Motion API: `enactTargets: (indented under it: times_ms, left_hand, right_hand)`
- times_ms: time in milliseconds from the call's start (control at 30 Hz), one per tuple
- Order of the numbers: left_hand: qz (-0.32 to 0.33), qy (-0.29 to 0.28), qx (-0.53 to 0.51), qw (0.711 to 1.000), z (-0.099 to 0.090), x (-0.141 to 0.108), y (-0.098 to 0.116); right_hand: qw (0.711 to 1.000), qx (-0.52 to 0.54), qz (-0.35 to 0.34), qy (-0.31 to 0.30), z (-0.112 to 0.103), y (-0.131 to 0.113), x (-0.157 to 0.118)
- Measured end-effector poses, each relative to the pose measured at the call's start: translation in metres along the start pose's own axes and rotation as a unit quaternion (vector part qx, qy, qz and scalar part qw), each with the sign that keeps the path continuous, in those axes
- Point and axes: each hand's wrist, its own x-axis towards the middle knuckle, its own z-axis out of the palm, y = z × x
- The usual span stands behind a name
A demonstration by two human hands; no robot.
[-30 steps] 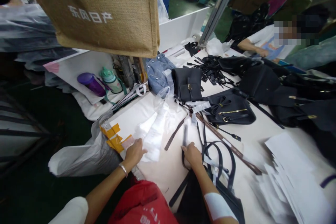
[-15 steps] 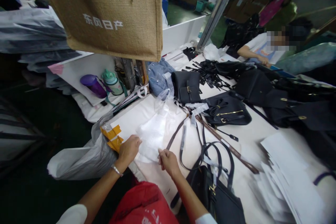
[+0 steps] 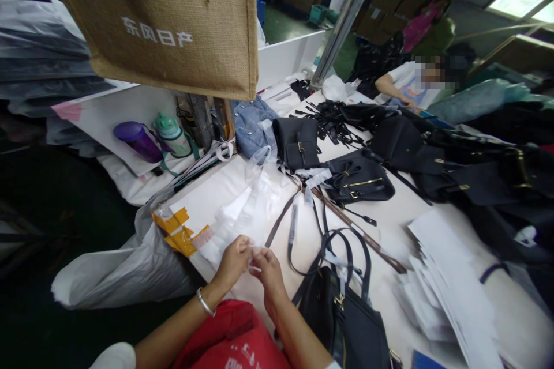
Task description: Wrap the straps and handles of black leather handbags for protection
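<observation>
Both hands meet over the near edge of the white table, fingertips almost touching. My left hand (image 3: pixel 237 256), with a silver bangle at the wrist, pinches the near edge of a thin, clear-white plastic sheet (image 3: pixel 236 210). Close on its right, my right hand (image 3: pixel 266 265) has its fingers bent and pressed together on the same plastic. The sheet lies crumpled across the table beyond them. Right of my hands stands a black handbag (image 3: pixel 355 317) with looped handles. A black backpack (image 3: pixel 296 141) and a flat black bag (image 3: pixel 361 179) lie farther back.
A burlap bag (image 3: pixel 160 17) hangs at the upper left above a purple bottle (image 3: pixel 138 139) and a green-lidded bottle (image 3: pixel 171 134). White paper sheets (image 3: pixel 450 277) are stacked at the right. Black straps and bags cover the far side, where a person (image 3: pixel 407 86) sits.
My hands have come together from either side of the plastic's near edge, the left moving right. The view has shifted slightly rightward.
</observation>
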Motion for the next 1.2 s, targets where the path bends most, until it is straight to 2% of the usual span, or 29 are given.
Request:
enactTargets:
  times_ms: [133, 300, 367, 433, 500, 533, 600, 633, 700, 767, 833, 933, 1000, 1100, 1200]
  left_hand:
    - [0.014, -0.035, 0.038, 0.999, 0.01, 0.001, -0.01]
    - [-0.02, -0.117, 0.137, 0.984, 0.003, 0.006, -0.012]
    - [0.03, -0.09, 0.207, 0.974, -0.005, 0.004, -0.002]
    - [0.13, -0.033, 0.275, 0.952, -0.011, 0.0, 0.015]
    - [0.242, -0.033, 0.326, 0.914, -0.011, -0.004, 0.036]
    - [0.291, -0.062, 0.345, 0.89, -0.008, -0.006, 0.045]
    - [0.361, -0.155, 0.38, 0.837, -0.001, -0.007, 0.056]
    - [0.377, -0.206, 0.398, 0.811, 0.003, -0.006, 0.058]
    - [0.369, -0.282, 0.438, 0.769, 0.005, -0.003, 0.053]
    - [0.331, -0.315, 0.471, 0.755, 0.001, 0.0, 0.042]
    - [0.289, -0.322, 0.471, 0.769, -0.007, 0.001, 0.029]
    - [0.223, -0.331, 0.416, 0.817, -0.021, -0.002, 0.019]
    - [0.178, -0.333, 0.38, 0.845, -0.026, -0.006, 0.019]
    - [0.134, -0.322, 0.343, 0.872, -0.023, -0.009, 0.023]
    - [0.112, -0.313, 0.28, 0.901, -0.011, -0.007, 0.024]
  right_hand:
    - [0.998, 0.027, 0.04, 0.046, -0.012, 0.006, -0.002]
    - [0.992, -0.07, -0.035, 0.102, -0.038, 0.015, 0.005]
    - [0.985, -0.118, -0.057, 0.113, -0.049, 0.016, 0.005]
    - [0.972, -0.187, -0.082, 0.113, -0.055, 0.016, 0.001]
    - [0.949, -0.283, -0.116, 0.072, -0.052, 0.016, -0.009]
    - [0.932, -0.336, -0.13, 0.04, -0.047, 0.016, -0.015]
    - [0.884, -0.441, -0.151, -0.032, -0.035, 0.016, -0.03]
    - [0.855, -0.489, -0.159, -0.064, -0.03, 0.015, -0.037]
    - [0.801, -0.563, -0.169, -0.112, -0.026, 0.012, -0.051]
    - [0.777, -0.593, -0.163, -0.136, -0.032, 0.005, -0.06]
    - [0.782, -0.593, -0.144, -0.129, -0.045, -0.003, -0.063]
    - [0.799, -0.582, -0.118, -0.096, -0.066, -0.015, -0.055]
    - [0.798, -0.588, -0.107, -0.079, -0.074, -0.023, -0.046]
    - [0.769, -0.624, -0.117, -0.074, -0.075, -0.034, -0.032]
    - [0.715, -0.679, -0.14, -0.091, -0.069, -0.043, -0.024]
